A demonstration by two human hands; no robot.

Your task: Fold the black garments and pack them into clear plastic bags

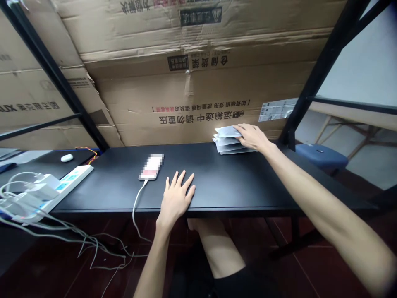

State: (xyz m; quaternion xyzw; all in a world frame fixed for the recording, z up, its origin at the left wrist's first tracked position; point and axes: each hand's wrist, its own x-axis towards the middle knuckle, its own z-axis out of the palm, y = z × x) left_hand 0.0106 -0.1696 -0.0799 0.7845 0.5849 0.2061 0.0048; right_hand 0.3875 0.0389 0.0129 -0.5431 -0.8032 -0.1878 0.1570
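Note:
My left hand (177,195) lies flat on the black table (235,182) near its front edge, fingers spread, holding nothing. A phone (151,167) with a white cable lies just to its upper left. My right hand (253,136) reaches to the far right of the table and rests on top of a small stack of silvery flat packets (226,141), fingers bent over the top one. The stack sits against the cardboard boxes at the back.
Large cardboard boxes (198,82) form a wall behind the table. A white power strip (66,182) with chargers and tangled cables lies at the left, near a white mouse (66,157). Black shelf posts (313,78) stand at both sides. A blue stool (321,154) is at the right.

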